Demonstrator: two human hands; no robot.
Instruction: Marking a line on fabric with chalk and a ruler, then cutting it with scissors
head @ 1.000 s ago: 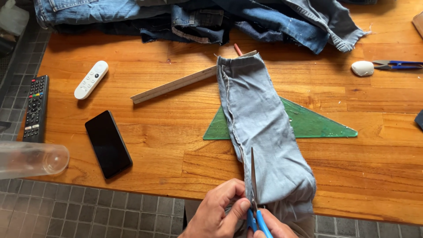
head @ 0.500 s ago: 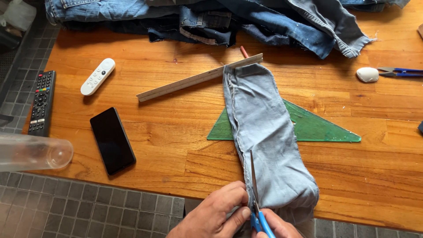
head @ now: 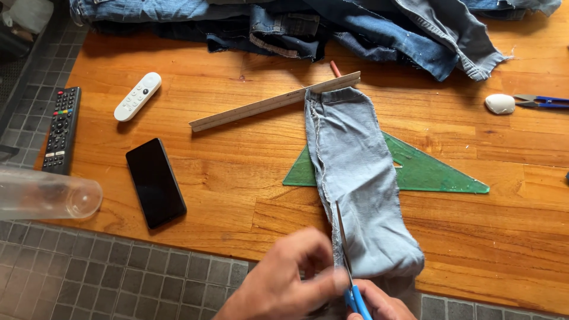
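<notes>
A light blue denim strip [head: 355, 184] lies lengthwise on the wooden table [head: 237, 189], over a green plastic triangle [head: 432, 175]. Its far end touches a wooden ruler [head: 267, 105]. My right hand [head: 379, 303] grips blue-handled scissors [head: 349, 266], whose blades point away along the strip's left edge near its near end. My left hand [head: 284, 281] pinches the frayed left edge of the denim just beside the blades. The bottom frame edge cuts off both hands.
A black phone [head: 155, 182], a white remote [head: 137, 96] and a black remote [head: 60, 129] lie at the left. A clear plastic tube [head: 47, 194] juts in from the left edge. Piled jeans [head: 308, 24] fill the back; white chalk [head: 501, 104] and blue snips [head: 542, 102] sit right.
The view has drifted a little, so things sit slightly further right. My left hand has shifted on the denim edge near the scissors. The blades stay at the same place on the strip.
</notes>
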